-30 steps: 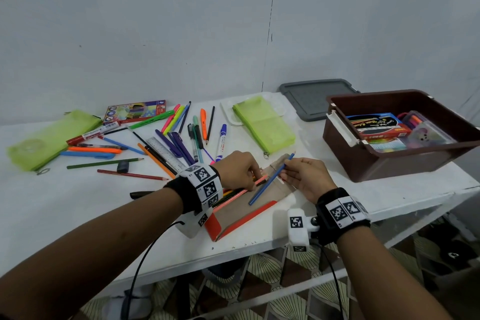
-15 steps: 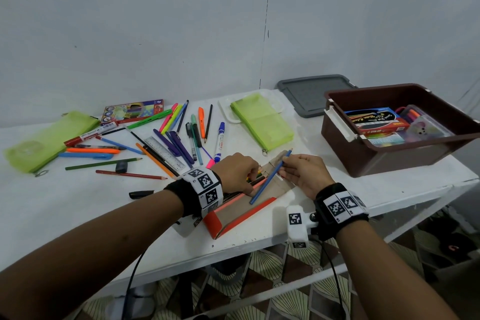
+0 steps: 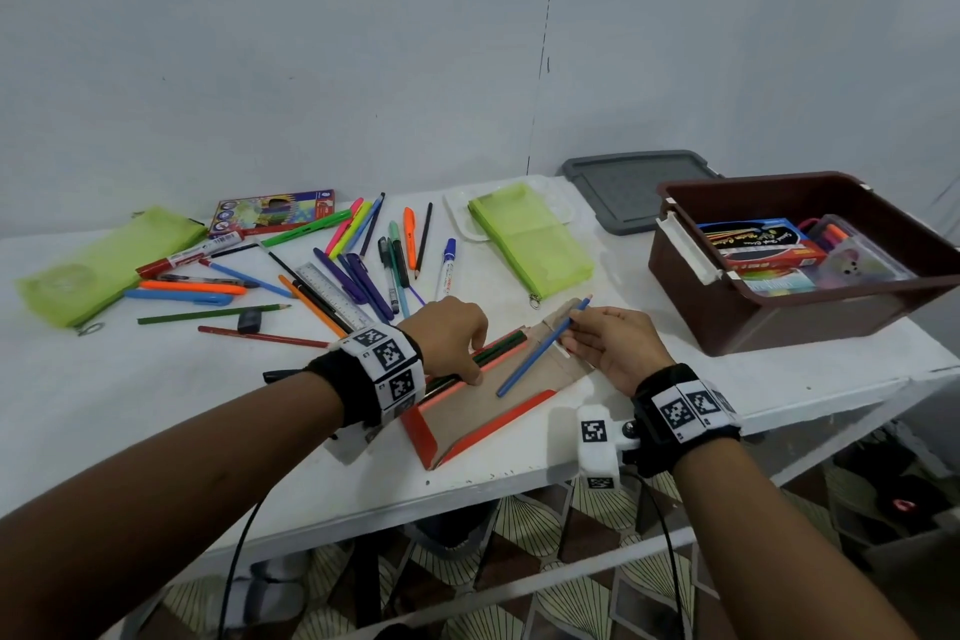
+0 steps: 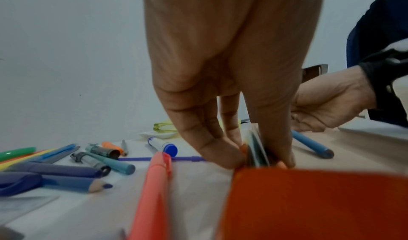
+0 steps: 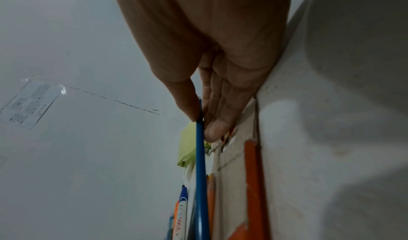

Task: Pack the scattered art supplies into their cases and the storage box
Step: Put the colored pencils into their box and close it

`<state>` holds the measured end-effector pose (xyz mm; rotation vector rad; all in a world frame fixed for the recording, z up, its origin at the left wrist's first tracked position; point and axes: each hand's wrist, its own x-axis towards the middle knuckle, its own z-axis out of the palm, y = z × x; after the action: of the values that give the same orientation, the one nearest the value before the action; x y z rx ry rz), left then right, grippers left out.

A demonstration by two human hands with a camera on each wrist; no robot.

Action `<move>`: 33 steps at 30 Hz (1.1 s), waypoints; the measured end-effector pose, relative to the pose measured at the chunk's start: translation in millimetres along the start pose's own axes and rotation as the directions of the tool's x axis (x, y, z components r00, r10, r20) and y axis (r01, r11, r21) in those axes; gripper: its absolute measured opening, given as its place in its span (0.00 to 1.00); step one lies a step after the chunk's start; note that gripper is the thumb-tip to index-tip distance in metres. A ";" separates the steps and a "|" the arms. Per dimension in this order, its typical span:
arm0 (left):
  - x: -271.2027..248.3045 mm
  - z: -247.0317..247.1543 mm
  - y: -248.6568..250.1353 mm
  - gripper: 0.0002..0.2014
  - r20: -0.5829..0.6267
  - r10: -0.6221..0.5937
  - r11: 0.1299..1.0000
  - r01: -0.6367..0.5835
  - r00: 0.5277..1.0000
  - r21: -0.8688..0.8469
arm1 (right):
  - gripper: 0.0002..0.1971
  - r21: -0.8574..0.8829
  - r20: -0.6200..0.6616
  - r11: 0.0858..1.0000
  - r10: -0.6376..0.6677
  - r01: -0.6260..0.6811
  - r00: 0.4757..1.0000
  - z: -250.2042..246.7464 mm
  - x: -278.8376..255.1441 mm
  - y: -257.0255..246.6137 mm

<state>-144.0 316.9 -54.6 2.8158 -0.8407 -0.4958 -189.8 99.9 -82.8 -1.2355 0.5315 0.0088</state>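
Note:
An open cardboard pencil case [image 3: 488, 411] with orange-red edges lies at the table's front middle. My left hand [image 3: 451, 343] pinches a row of coloured pencils [image 3: 501, 347] against the case's left wall; the left wrist view shows my left hand [image 4: 243, 158] with those pencils [image 4: 257, 149] between fingers and thumb behind the orange wall [image 4: 309, 200]. My right hand [image 3: 597, 343] pinches a blue pencil [image 3: 540, 351] near its point, slanted over the case floor. In the right wrist view my right hand [image 5: 202, 120] has thumb and finger on the blue pencil [image 5: 200, 174].
A brown storage box [image 3: 779, 322] holding marker packs stands at the right, with a grey lid [image 3: 623, 192] behind it. Two green pouches [image 3: 530, 244] [image 3: 104, 260], a printed pencil box [image 3: 275, 211] and several loose pens [image 3: 363, 265] lie behind my hands. The table edge [image 3: 467, 489] is close.
My left hand has drawn the pencils into line along the case's left wall. The blue pencil stays in my right hand over the case, hardly moved.

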 end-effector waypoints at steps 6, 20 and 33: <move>1.5 -1.2 -1.1 0.22 -0.015 0.021 1.000 -0.021 1.000 -0.009 | 0.06 0.021 0.031 0.997 -0.079 0.078 0.996 4.2 -17.9 -2.6; 5.1 -1.8 -5.5 0.18 0.001 -0.034 0.998 0.033 0.999 -0.053 | 0.10 -0.626 0.199 0.728 -0.197 0.279 0.960 -3.5 -18.7 -1.4; 1.7 -10.5 -8.1 0.16 0.067 -0.003 0.998 0.007 0.998 -0.055 | 0.09 -0.909 0.386 0.122 -0.116 0.399 0.915 9.8 -13.9 -28.9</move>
<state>-134.8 323.3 -47.2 2.7659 -0.8200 -0.6074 -190.0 102.5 -49.4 -2.6423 -0.0174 0.2405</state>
